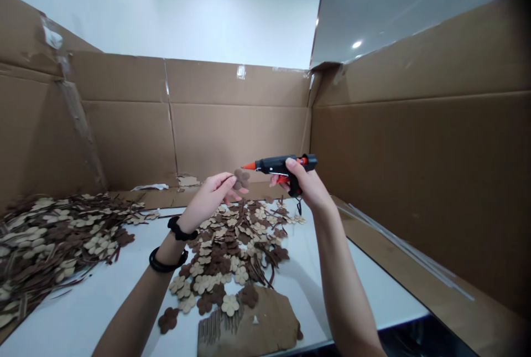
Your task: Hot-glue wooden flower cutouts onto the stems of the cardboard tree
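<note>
left hand [218, 187] pinched brown, flower-shaped, felt-like piece [241, 179] between thumb and fingers, raised above white tabletop [298, 268]. right hand [310, 184] gripped black-and-orange glue gun [271, 165] — orange nozzle [249, 166] at flower's upper edge, contact impossible to tell. below, loose heap of cream and brown flower pieces [219, 260] lay on tabletop, beside flat brown cardboard scrap [267, 324] — second heap [62, 229], mixed with thin strips, at left. long clear sticks [409, 250] lay at right.
</note>
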`<state>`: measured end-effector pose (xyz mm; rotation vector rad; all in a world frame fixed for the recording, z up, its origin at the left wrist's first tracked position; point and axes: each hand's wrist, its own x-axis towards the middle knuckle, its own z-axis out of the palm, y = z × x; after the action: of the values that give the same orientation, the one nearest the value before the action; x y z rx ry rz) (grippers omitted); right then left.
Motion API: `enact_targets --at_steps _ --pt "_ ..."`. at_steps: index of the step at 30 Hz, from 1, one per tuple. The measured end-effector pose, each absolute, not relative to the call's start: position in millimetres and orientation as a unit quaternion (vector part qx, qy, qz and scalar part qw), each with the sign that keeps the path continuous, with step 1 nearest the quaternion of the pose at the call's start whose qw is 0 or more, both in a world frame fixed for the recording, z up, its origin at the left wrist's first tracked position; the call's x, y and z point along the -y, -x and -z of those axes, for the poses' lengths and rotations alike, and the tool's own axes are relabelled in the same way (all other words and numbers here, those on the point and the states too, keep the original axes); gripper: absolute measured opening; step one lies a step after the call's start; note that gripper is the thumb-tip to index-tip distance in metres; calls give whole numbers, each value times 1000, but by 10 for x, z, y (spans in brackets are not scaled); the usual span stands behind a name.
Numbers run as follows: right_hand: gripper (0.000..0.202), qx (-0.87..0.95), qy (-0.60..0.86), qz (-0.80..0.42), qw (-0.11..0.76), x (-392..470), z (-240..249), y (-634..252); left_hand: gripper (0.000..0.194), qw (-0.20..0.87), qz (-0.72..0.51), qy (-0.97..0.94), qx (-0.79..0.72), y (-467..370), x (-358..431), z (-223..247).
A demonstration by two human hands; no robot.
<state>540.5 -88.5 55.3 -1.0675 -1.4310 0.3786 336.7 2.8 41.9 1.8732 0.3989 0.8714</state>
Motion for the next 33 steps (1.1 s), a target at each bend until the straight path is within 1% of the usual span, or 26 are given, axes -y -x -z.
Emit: enact_targets --at_steps 5,11,18,24,33 --pt "56 606 512 -157 588 865 -540 -5359 34 538 -369 -739 -167 -3313 138 -493" --pt "58 598 503 -176 599 820 -528 -5356 33 581 -399 -691 -162 -3315 175 -494" --pt "58 602 507 -159 595 807 -539 -5359 32 566 -432 -681 -169 -3335 222 -504" --pt "58 607 517 -139 588 830 -565 -5354 31 559 -431 -688 -167 -3331 225 -502" --pt "58 596 526 -138 590 791 -534 -5374 32 547 -431 -697 -168 -3342 270 -527"
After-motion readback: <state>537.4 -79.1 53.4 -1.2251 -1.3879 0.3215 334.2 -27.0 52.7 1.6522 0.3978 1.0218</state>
